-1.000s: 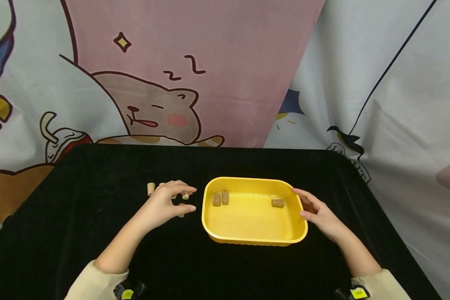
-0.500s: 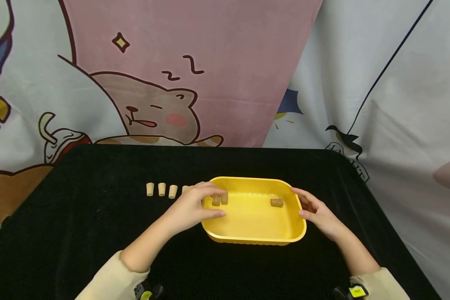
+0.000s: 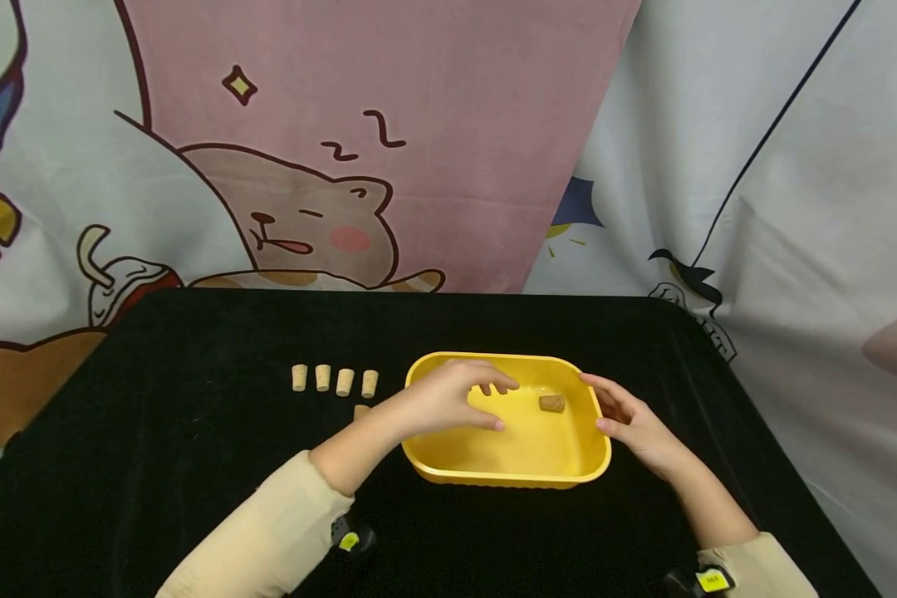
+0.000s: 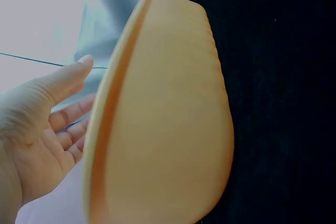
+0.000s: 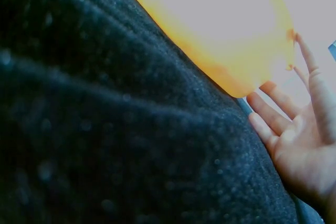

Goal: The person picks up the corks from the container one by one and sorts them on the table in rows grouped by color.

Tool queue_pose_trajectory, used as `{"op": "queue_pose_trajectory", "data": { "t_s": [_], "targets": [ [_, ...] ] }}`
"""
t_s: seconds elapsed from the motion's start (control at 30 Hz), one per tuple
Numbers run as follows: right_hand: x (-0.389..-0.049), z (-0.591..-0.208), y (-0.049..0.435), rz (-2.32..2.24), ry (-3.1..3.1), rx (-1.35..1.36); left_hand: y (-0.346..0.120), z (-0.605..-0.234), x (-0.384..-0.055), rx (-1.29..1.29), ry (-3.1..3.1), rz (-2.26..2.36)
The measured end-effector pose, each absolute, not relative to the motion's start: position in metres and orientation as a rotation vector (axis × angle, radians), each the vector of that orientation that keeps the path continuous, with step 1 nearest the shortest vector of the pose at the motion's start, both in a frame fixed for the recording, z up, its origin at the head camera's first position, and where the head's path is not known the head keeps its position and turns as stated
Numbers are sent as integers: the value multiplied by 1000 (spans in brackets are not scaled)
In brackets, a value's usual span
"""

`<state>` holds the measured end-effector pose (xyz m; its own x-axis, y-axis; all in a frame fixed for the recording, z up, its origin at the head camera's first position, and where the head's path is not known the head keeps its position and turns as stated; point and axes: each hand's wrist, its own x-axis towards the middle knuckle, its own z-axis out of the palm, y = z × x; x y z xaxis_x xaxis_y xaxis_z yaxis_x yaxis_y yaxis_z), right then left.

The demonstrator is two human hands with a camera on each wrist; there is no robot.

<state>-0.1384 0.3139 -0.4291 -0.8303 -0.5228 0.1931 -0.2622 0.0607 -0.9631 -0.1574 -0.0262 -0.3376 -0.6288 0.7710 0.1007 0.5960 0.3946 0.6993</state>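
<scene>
I'd pinch the cork [image 3: 551,404], likely light and firm, mid-barrel; left hand [image 3: 448,403] wide, empty, right hand [image 3: 639,428] loosely touching the tub [image 3: 493,477].

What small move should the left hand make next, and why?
Probably ease the left hand right and down toward the visible brown piece: its thumb and fingers are parted over the yellow tray with nothing visible between them, and the piece lies ahead.

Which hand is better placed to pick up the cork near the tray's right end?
Probably the left hand: it hangs over the yellow tray, thumb and fingers apart, pointing at the cork. The right hand touches the tray's right end, perhaps steadying it.
</scene>
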Motion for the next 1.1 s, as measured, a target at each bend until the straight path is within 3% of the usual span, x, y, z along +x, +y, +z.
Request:
{"op": "queue_pose_trajectory", "data": {
  "t_s": [0.63,1.1],
  "targets": [
    [-139,-431,316,-1851,2114,-828,37,-352,-202,1265,2282,778],
    [-140,-431,315,-1863,2078,-857,62,-367,-208,1201,2280,675]
  ]
}}
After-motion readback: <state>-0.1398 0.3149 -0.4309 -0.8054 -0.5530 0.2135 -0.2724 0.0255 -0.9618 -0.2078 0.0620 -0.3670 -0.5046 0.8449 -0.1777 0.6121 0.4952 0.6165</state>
